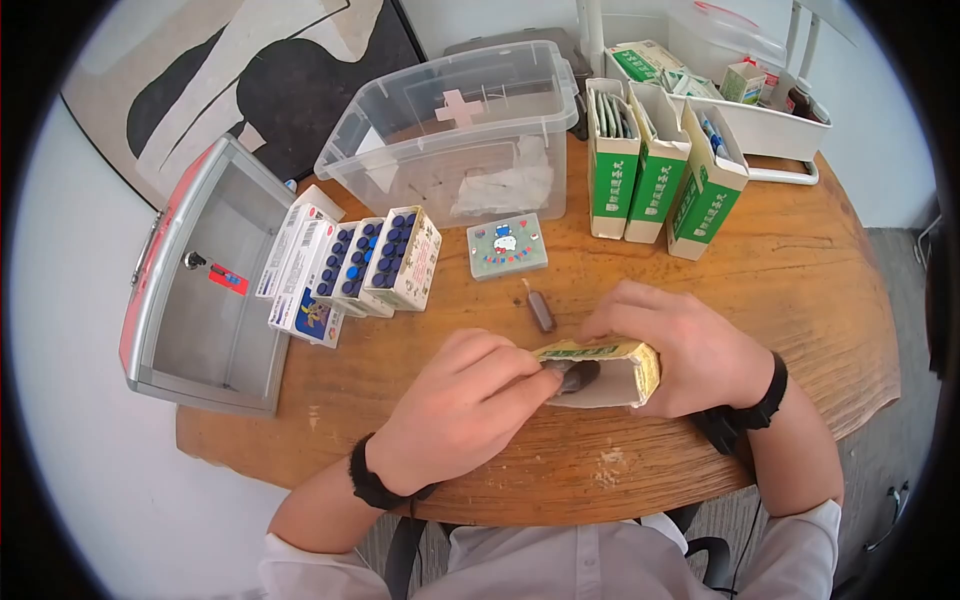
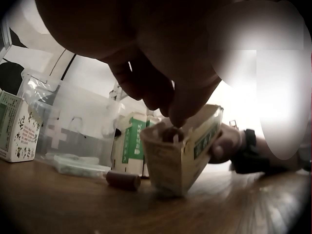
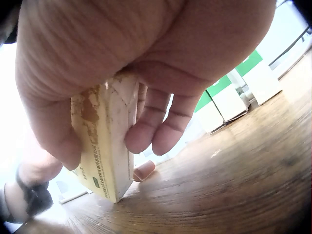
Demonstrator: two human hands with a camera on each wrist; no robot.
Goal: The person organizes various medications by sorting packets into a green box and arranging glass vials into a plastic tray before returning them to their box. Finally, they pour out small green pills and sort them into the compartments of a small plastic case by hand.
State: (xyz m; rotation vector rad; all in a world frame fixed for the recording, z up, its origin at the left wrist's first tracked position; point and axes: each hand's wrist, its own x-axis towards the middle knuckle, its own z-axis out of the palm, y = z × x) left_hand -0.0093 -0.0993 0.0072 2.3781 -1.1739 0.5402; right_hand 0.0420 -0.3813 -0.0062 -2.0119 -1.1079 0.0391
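Observation:
My right hand [image 1: 690, 345] grips a worn cream-and-green carton [image 1: 648, 374] by its side, thumb on one face and fingers on the other. The carton's open end faces my left hand [image 1: 465, 405]. At that opening my left fingertips pinch a dark brown vial [image 1: 580, 377], which lies partly inside the carton. In the left wrist view the rounded end of the vial [image 2: 172, 133] shows under the fingertips. A second brown vial [image 1: 541, 312] with a narrow tip lies on the wooden table [image 1: 790, 290], just beyond the carton.
Behind lies a flat patterned plastic case [image 1: 507, 247]. Boxes of blue-capped bottles [image 1: 402, 262] stand left, beside a clear-fronted case [image 1: 215, 290]. A clear plastic bin [image 1: 445, 120] is at the back. Green-and-white cartons [image 1: 660, 170] stand right, before a white tray [image 1: 765, 130].

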